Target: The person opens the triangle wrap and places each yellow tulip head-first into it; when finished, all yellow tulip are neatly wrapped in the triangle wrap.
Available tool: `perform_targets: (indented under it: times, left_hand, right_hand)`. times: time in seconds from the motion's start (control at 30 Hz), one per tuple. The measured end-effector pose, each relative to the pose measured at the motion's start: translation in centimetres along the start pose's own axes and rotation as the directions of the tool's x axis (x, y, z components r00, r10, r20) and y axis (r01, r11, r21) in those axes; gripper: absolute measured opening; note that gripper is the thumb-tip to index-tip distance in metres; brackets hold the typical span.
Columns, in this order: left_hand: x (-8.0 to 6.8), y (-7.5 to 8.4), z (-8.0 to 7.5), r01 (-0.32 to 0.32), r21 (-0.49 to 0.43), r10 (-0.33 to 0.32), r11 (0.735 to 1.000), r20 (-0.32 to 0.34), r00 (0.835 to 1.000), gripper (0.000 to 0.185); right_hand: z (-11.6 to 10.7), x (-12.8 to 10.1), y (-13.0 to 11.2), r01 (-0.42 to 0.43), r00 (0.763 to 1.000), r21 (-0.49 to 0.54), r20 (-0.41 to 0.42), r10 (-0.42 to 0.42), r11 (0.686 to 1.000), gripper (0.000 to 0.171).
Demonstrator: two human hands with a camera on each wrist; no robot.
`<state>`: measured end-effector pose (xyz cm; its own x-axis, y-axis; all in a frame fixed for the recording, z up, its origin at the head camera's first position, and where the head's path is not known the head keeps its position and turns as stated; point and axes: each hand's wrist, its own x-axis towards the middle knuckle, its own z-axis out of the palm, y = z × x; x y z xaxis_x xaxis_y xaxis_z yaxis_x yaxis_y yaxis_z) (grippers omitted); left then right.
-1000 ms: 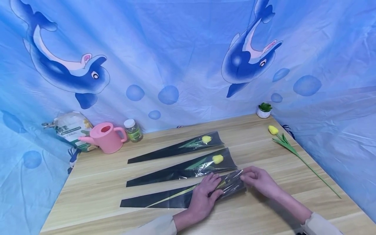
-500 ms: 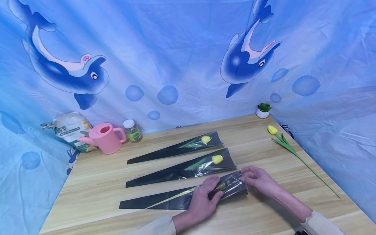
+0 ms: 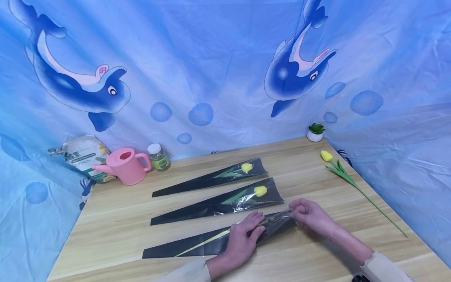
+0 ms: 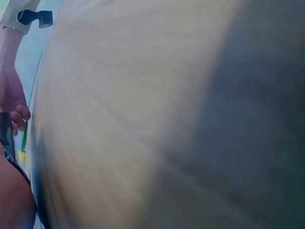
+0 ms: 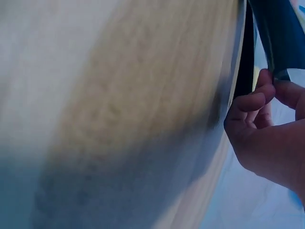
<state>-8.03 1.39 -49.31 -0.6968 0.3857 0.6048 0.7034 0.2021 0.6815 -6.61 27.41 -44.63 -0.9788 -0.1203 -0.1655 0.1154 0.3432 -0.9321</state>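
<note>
Nearest sleeve point(image 3: 218, 243), black, lies on worktop point(image 3: 317, 258), green stem inside. Left hand point(image 3: 243, 239) rests across its middle, fingers curled over film. Right hand point(image 3: 310, 215) pinches sleeve's wide open end, thumb and fingers curled on plastic edge. Just behind nearest sleeve: second sleeve point(image 3: 218, 203) with yellow tulip. Behind that, third sleeve point(image 3: 211, 178), same filling. Far right of nearest sleeve: loose tulip point(image 3: 347, 178), bare on worktop. Far left, at backdrop: pink watering can point(image 3: 125, 166), jar point(image 3: 158, 156), bag point(image 3: 82, 154). Far right corner: small potted plant point(image 3: 316, 132).
</note>
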Motion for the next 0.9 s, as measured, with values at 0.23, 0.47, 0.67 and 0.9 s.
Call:
perform_targets:
  times: [0.23,0.47,0.67,0.9]
  left_hand:
    - [0.2,0.1,0.2,0.018,0.033,-0.018,0.999,0.013,1.0,0.033]
    - [0.4,0.2,0.2,0.012,0.106,-0.014,0.994,0.018,1.0,0.035]
    - [0.4,0.2,0.1,-0.001,0.116,-0.005,0.993,0.047,0.999,0.038]
    - [0.4,0.7,0.0,0.022,0.231,-0.048,0.973,0.105,0.993,0.048]
  right_hand:
    - [0.6,-0.5,-0.7,0.131,0.947,-0.128,-0.276,-0.162,0.983,0.035]
    - [1.6,-1.5,-2.2,0.342,0.894,-0.206,-0.229,-0.385,0.917,0.04]
    - [1.6,-1.3,-1.8,0.406,0.866,-0.257,-0.198,-0.459,0.877,0.049]
    - [1.4,-1.4,-2.3,0.341,0.924,-0.106,-0.146,-0.354,0.934,0.041]
